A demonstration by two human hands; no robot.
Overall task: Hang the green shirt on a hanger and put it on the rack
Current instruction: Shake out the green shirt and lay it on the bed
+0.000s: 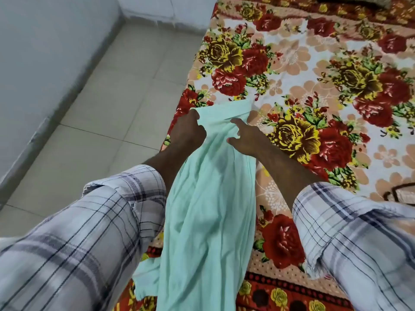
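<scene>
Your left hand [188, 131] grips the top edge of the shirt [208, 198] in a closed fist. Your right hand [247, 140] is just beside it on the same edge, with curled fingers that seem to pinch the cloth. The shirt hangs from both hands over the edge of the bed [314, 63], and its long axis runs from the hands down toward you. A dark curved thing [397, 194] lies on the bed at your right; I cannot tell if it is the hanger. If so, your right hand is the nearer one.
</scene>
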